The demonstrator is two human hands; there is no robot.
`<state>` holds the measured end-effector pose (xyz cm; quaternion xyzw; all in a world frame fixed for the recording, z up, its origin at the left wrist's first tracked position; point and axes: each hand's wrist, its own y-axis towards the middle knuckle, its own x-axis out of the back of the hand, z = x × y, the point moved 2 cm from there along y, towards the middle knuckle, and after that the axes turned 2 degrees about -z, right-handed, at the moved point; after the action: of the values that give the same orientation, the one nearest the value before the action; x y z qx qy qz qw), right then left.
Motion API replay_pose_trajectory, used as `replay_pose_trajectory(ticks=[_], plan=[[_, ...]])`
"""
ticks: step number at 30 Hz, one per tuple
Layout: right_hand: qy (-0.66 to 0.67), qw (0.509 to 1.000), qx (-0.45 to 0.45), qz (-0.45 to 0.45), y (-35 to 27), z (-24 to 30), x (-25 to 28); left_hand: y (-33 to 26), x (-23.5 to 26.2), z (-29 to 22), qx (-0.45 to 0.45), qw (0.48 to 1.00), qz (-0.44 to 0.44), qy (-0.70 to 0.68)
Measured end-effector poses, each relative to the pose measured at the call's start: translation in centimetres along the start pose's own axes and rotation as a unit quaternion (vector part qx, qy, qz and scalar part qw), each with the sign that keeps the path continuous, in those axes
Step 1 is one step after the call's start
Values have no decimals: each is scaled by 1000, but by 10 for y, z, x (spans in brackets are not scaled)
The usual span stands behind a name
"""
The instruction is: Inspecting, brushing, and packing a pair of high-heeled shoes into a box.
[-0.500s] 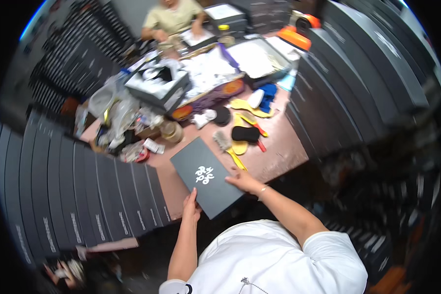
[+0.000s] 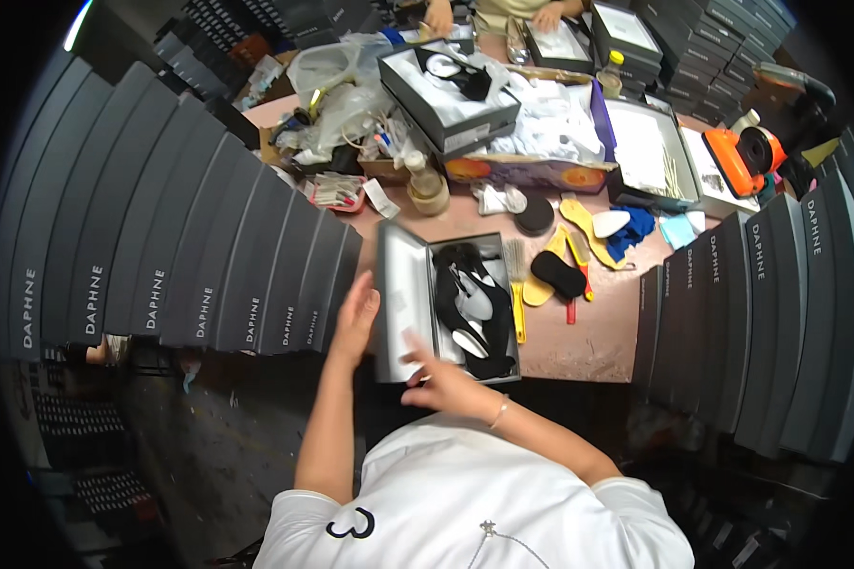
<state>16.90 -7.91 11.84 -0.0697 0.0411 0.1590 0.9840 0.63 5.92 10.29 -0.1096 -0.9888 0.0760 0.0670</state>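
Note:
A dark grey shoebox (image 2: 506, 248) lies on the table in front of me, with its lid (image 2: 403, 296) swung up on the left side and its pale inside showing. Inside rests a pair of black shoes (image 2: 494, 332) with white stuffing in them. My left hand (image 2: 355, 319) stands beside the lid's outer side, fingers stretched upward; whether it touches the lid I cannot tell. Near the lid's lower end, my right hand (image 2: 438, 381) has its fingers apart and holds nothing.
Right of the box lie a yellow-handled brush (image 2: 518, 308), a black pad (image 2: 558, 275) and yellow insoles (image 2: 593, 232). Shoebox stacks flank me at left (image 2: 152, 218) and right (image 2: 731, 313). Behind are a glass jar (image 2: 427, 193), another open shoebox (image 2: 446, 119) and a co-worker's hands (image 2: 547, 15).
The shoebox, shut and held tilted between both hands before, now lies squarer on the table with its lid open. My right hand has left its right edge and moved left. The view has turned.

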Motion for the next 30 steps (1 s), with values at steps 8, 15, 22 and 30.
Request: replay_pose_trajectory(ticks=[8,15,22,30], plan=[[-422,884,20,-198,43,-45,136,-20,-98,33,-229,803,282,473],[-582,796,-73,-149,85,-75,147,-20,-104,53,-169,724,379,551],[-324,883,-6,-340,58,-19,168,-9,-82,51,-201,838,341,376],[-365,913,49,-175,57,8,190,86,-48,-40,-102,980,143,95]])
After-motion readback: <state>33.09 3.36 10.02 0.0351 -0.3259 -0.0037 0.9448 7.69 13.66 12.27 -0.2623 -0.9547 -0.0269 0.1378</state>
